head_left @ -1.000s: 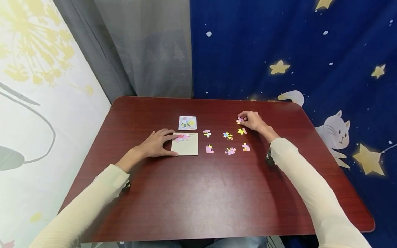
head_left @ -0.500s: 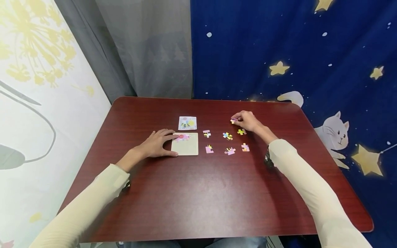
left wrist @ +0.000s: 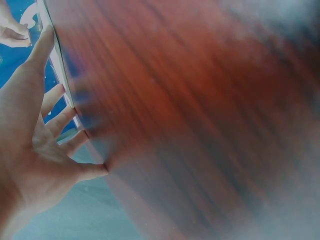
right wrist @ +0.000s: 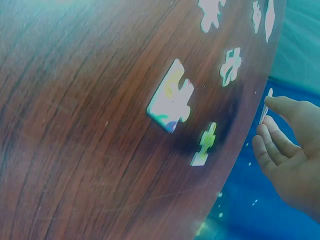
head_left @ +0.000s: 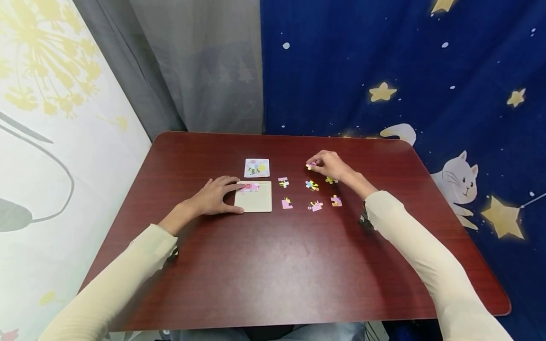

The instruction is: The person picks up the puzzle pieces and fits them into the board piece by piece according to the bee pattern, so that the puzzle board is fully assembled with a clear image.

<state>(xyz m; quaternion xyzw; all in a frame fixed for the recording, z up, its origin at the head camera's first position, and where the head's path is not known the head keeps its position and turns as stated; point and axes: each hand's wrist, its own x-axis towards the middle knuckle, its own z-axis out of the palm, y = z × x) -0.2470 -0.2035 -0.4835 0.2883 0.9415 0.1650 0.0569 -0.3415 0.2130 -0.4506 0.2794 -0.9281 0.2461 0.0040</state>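
My left hand rests at the left side of a pale square puzzle board, thumb at its near left edge and fingers spread along its upper left. In the left wrist view the fingers of that hand look mostly straight. A pink puzzle piece lies in the board's upper left, partly covered by a finger. Thumb and fingers of my right hand pinch another puzzle piece, pink and yellow, held off the table. The right wrist view shows that piece edge-on at the fingertips.
A picture card with a bee lies just beyond the board. Several loose pieces lie to the right, among them a pink one, a blue-yellow one and a corner piece. Curtains stand behind the table.
My right hand has moved left with the pinched piece, along the far side of the loose pieces. The left hand keeps its place at the board.
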